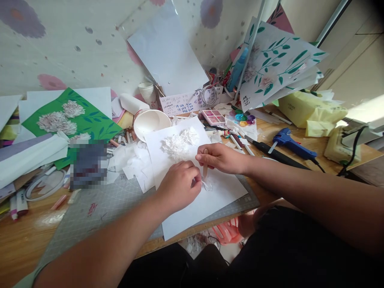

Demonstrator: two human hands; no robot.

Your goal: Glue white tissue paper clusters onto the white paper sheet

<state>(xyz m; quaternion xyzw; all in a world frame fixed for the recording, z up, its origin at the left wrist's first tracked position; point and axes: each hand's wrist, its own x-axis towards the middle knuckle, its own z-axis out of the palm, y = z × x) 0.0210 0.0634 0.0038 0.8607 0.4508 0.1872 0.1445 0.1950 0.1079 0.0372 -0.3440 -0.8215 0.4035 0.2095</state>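
Observation:
A sheet of white paper (183,218) lies on a grey cutting mat (99,212), with white crumpled paper flowers (180,142) on its upper part. In my right hand (220,157) a flat wooden stick (205,170) is held upright, its lower end down at the sheet. Just below that end sits a small white paper piece (207,185) with a glossy, clear patch around it. My left hand (181,185) is beside it, fingers curled and thumb and forefinger together at the paper piece; whether they pinch it is hidden.
A blue glue gun (292,145) rests at the right near a black-handled tool (270,152). A white paper tub (152,122), a pink paint palette (213,118) and several pens stand behind. Torn white paper (132,160) and a green flower picture (99,122) lie left.

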